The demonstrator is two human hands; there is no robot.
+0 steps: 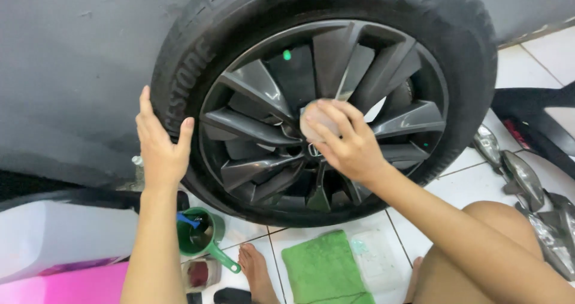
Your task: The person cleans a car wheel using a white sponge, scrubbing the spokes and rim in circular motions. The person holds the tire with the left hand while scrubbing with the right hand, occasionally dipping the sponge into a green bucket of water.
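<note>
Down at the wheel, the right hand point(347, 142) is gripping a small round pale pad point(314, 119) with curled fingers, pressing it against the hub of the dark grey alloy rim point(257, 127), while the left hand point(160, 142) is lying open and flat on the black tyre point(179, 70) at its left edge. Below, a green cup point(200, 235) is standing on the white tiled floor point(473, 178), with a green cloth point(323, 268) lying nearby beside a bare foot point(256, 268).
</note>
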